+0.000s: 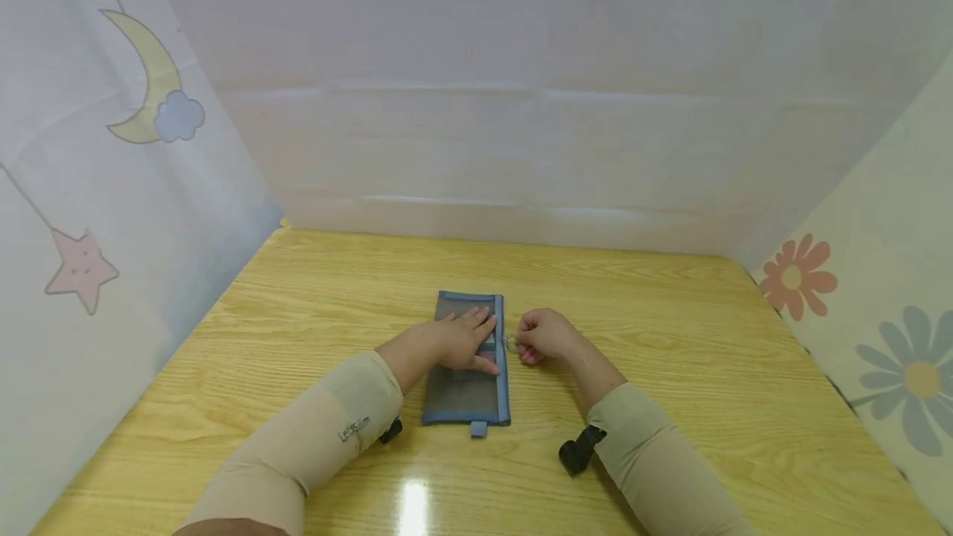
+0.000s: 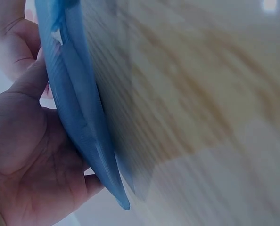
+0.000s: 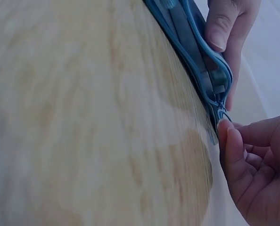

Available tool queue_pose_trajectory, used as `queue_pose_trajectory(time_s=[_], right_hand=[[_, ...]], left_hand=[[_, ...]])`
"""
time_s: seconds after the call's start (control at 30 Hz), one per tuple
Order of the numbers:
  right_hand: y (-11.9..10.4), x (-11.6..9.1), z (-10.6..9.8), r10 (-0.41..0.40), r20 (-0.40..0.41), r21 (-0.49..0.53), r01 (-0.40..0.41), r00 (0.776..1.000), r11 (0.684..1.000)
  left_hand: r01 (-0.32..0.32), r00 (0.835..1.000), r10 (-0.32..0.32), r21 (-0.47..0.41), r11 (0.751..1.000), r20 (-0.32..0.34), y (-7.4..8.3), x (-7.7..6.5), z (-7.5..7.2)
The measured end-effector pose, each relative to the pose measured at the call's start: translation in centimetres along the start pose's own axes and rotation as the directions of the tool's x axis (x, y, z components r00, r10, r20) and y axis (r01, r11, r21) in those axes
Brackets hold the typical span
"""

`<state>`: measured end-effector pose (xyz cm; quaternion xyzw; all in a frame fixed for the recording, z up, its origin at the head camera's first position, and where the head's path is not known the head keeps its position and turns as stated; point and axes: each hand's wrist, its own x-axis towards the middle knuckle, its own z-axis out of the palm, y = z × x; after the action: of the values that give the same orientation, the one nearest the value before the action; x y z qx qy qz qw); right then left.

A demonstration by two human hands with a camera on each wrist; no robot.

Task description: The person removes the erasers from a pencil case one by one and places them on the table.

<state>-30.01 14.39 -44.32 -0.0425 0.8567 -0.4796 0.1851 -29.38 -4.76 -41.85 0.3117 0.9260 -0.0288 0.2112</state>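
Pouch (image 1: 462, 399), grey mesh with blue trim (image 1: 504, 399), observed lying flat near the middle of the desk (image 1: 335, 279), well apart from the desk's left, right and far edges. Its zipped long side is turned toward the desk's right edge; a small fabric tab (image 1: 479, 429) juts from the end away from the far edge.

Left hand (image 1: 465, 343): laid over the mesh, fingers straight and spread, nothing gripped. Right hand (image 1: 546, 335): fingers curled, zip pull (image 3: 223, 114) pinched between thumb and forefinger. In the right wrist view the mouth is seen gaping on one side of the zip slider (image 3: 219, 104); something inside is glimpsed but cannot be identified.

Handling, as judged: low weight expected, with a limp body that would be easily bunched or dragged if the pull were tugged alone. The zip edge is probably a little stiffer than the mesh. Breakage is considered unlikely; snagged mesh or a pull slipped from the fingertips is thought likelier. Best hold: pouch pressed flat close beside the zip, pull pinched in line with it. For anchoring, the tab could be held; for lifting, the trimmed edges are preferred over the mesh.
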Motion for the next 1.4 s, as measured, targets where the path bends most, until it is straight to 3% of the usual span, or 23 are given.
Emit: queue_pose_trajectory(time_s=[0.23,0.9,1.17,1.4], right_hand=[[0.0,-0.7,-0.4,0.006,0.084,-0.016,-0.005,0.996,1.000],[0.6,-1.1,-1.1,-0.027,0.154,-0.012,0.030,0.988,0.999],[0.7,-0.9,-1.2,-0.025,0.152,0.010,0.024,0.988,1.000],[0.8,-0.6,-1.1,-0.015,0.102,0.000,0.015,0.995,1.000]], left_hand=[[-0.007,0.999,0.007,-0.001,1.000,0.044,0.5,-0.4,-0.3],[-0.032,0.998,0.033,-0.039,0.999,0.044,0.8,-0.6,0.0],[-0.034,0.999,0.036,-0.033,0.999,0.039,1.1,-0.8,0.0],[-0.039,0.998,0.040,-0.016,0.999,0.052,1.1,-0.6,0.0]])
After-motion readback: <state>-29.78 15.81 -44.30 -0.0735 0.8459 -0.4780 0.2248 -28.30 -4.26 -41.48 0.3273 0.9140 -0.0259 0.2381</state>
